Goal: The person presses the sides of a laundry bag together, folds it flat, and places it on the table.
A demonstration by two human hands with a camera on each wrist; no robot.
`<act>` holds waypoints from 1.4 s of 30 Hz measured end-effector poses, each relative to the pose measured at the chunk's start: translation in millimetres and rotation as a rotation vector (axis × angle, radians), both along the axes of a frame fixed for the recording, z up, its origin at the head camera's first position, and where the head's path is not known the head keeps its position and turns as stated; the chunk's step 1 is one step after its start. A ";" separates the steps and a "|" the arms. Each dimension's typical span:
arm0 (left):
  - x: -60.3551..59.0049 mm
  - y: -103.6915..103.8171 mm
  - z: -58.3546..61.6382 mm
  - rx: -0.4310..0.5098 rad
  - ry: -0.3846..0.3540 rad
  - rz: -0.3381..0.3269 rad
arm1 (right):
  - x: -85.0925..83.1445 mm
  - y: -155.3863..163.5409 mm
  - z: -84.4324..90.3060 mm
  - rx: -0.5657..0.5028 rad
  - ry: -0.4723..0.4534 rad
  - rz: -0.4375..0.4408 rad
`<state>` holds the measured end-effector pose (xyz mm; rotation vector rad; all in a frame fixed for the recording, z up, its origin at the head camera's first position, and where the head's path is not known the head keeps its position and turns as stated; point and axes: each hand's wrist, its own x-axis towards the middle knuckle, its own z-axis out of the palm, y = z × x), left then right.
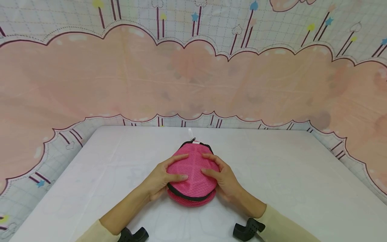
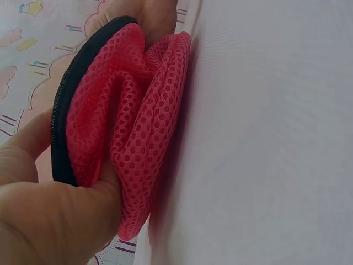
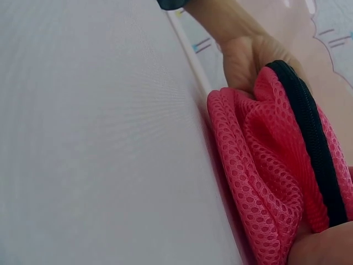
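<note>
The pink mesh pouch (image 1: 193, 168) sits right between the person's two hands, on a white counter (image 1: 272, 161), and it's the thing I'd place everything else by. The left hand (image 1: 159, 178) is at the pouch's left side, touching it, with thumb and forefinger spread over the top face and the rest wrapped round under the edge. The right hand (image 1: 228, 179) mirrors it on the pouch's right side, gripping in the same way, thumb and forefinger reaching in over the mesh. So both are holding the pouch, neither very wide nor pinched narrow. Part of each grip is hidden beneath the pouch, and I can't tell how those fingers lie.

A black zipper band (image 2: 62, 110) curves along the pouch's edge nearest the person. Below that band the mesh is slack and folded, and the lower layer bulges out toward the person, seemingly resting on the counter. At the pouch's far end there's a small zip pull (image 1: 193, 139), with a pale tag (image 1: 190, 133) just beyond it.

Nearer the person than the pouch, a black wrist device (image 1: 248, 230) shows at the right sleeve (image 1: 287, 222), and another at the left sleeve (image 1: 98, 232). Well behind the pouch hangs a peach, cloud-edged cloth (image 1: 193, 84).
</note>
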<state>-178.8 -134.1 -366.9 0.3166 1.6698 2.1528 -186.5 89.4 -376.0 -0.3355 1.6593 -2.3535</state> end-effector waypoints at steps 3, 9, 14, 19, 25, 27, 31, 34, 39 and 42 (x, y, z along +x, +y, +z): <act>-0.6 0.1 0.1 0.012 -0.016 0.002 | -0.6 0.3 1.8 0.026 -0.004 -0.014; -1.6 0.3 0.8 0.029 -0.046 0.022 | -3.3 1.5 3.8 0.051 -0.020 0.003; -1.7 -0.2 4.1 0.001 -0.045 0.038 | -4.3 1.9 5.0 0.062 -0.023 0.009; -2.9 -2.9 8.2 -0.063 -0.029 0.046 | -5.6 3.2 8.0 0.106 0.003 -0.016; -5.3 -13.6 17.9 -0.180 0.011 0.050 | -7.4 7.9 15.7 0.185 0.062 -0.004; -5.4 -17.6 22.7 -0.204 0.029 0.064 | -8.7 11.0 19.9 0.262 0.081 0.016; -5.4 -21.7 30.1 -0.255 0.077 0.097 | -11.6 18.8 28.7 0.424 0.105 0.053; -4.2 -21.0 34.5 -0.343 0.136 0.140 | -13.1 25.0 34.1 0.512 0.135 0.067; -1.6 -19.2 42.1 -0.531 0.277 0.230 | -14.8 33.1 40.6 0.586 0.200 0.061; 1.0 -20.2 47.4 -0.592 0.373 0.284 | -16.1 36.0 43.0 0.614 0.254 0.036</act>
